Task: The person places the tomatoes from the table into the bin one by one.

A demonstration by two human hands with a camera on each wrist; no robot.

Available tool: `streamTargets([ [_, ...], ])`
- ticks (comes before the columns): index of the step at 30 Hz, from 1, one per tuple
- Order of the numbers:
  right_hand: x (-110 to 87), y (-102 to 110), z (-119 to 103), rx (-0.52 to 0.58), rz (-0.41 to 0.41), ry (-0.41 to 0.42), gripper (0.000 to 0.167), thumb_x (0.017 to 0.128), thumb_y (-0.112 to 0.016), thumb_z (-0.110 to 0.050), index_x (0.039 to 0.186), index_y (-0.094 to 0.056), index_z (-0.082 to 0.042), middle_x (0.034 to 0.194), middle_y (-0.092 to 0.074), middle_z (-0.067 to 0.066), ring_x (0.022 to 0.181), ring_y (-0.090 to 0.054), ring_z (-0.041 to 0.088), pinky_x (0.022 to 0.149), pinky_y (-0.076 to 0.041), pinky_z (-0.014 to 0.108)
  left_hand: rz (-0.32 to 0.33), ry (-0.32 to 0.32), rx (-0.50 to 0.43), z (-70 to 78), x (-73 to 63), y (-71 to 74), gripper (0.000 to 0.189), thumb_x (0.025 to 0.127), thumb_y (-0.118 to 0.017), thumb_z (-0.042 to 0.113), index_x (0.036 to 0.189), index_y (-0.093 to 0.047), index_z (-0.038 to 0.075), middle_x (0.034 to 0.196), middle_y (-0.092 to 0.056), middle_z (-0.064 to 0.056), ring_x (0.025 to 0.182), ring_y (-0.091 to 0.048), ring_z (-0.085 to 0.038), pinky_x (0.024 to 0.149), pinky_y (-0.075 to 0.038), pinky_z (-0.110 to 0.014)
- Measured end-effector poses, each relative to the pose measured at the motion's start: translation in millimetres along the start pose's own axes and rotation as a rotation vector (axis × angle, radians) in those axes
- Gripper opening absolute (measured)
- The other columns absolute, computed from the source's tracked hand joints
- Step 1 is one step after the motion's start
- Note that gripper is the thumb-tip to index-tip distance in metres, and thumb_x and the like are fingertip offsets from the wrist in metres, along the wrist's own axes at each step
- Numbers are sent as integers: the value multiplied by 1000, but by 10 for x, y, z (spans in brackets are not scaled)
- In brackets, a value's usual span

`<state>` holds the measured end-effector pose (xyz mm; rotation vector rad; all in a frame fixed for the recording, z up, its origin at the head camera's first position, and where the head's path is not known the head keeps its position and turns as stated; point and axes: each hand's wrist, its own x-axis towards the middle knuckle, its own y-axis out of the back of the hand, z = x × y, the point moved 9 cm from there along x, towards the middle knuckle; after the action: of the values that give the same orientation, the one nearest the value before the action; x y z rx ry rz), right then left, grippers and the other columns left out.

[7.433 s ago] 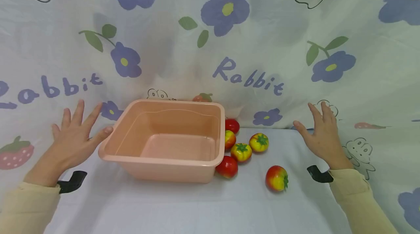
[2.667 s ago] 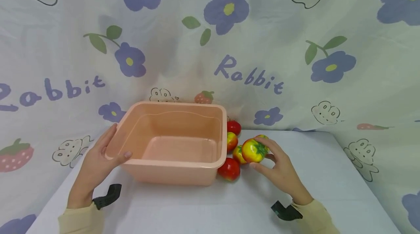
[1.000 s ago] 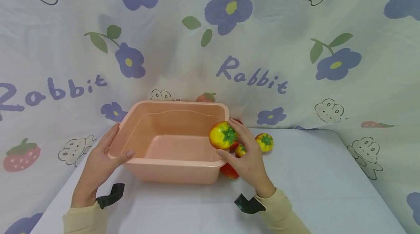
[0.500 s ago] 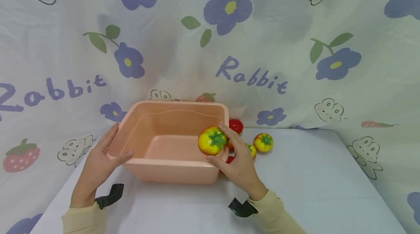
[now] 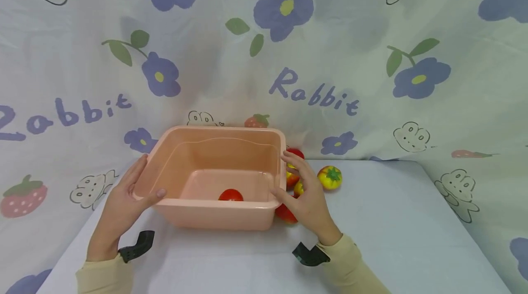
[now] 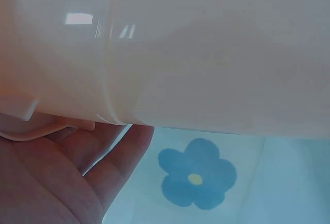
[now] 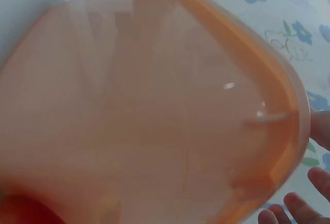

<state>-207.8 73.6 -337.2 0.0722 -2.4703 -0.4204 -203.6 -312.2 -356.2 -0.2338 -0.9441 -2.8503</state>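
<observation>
Bin (image 5: 202,216) upright on table (image 5: 214,266), mouth up. Left hand (image 5: 123,204) grips its left end, thumb over the front rim, fingers along the side; presumably steadies it against a nudge. One red fruit (image 5: 231,195) inside, near the front wall, lower part hidden by the rim. Right hand (image 5: 309,207) half spread at the right rim, no fruit in it; contact with the rim cannot be told. Other fruits (image 5: 286,214) cluster along the bin's right side, partly masked by hand and rim, probably for short reach. Yellow fruit (image 5: 330,177) sits apart, farther right, stem end showing.
</observation>
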Motion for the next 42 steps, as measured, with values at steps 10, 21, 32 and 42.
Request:
streamTargets([
  [10,99,377,242,0,103,-35,61,83,-83,-9,138,-57,-10,148,-51,4,134,-49,21,104,-48,34,3,-6,3,14,13,1,98,90,-77,30,163,-11,28,168,-12,-11,143,-26,-52,103,-29,-77],
  [21,125,669,554,-68,146,-95,61,83,-82,-5,138,-57,-6,150,-48,8,138,-45,24,107,-46,45,-3,-5,0,-26,13,1,97,90,-77,27,162,-12,29,168,-12,-9,142,-28,-51,103,-30,-75],
  [32,86,790,727,-73,133,-147,55,89,-77,-9,139,-56,-3,150,-47,13,139,-42,29,109,-41,57,2,-29,-16,-43,14,2,97,89,-77,25,162,-14,30,168,-12,-9,146,-21,-49,108,-22,-76],
  [42,82,876,919,-94,128,-180,59,88,-76,-3,142,-51,2,150,-44,20,137,-42,37,110,-40,58,2,-20,-11,-60,17,-2,96,89,-77,27,162,-14,30,168,-12,-9,145,-23,-50,107,-24,-76],
])
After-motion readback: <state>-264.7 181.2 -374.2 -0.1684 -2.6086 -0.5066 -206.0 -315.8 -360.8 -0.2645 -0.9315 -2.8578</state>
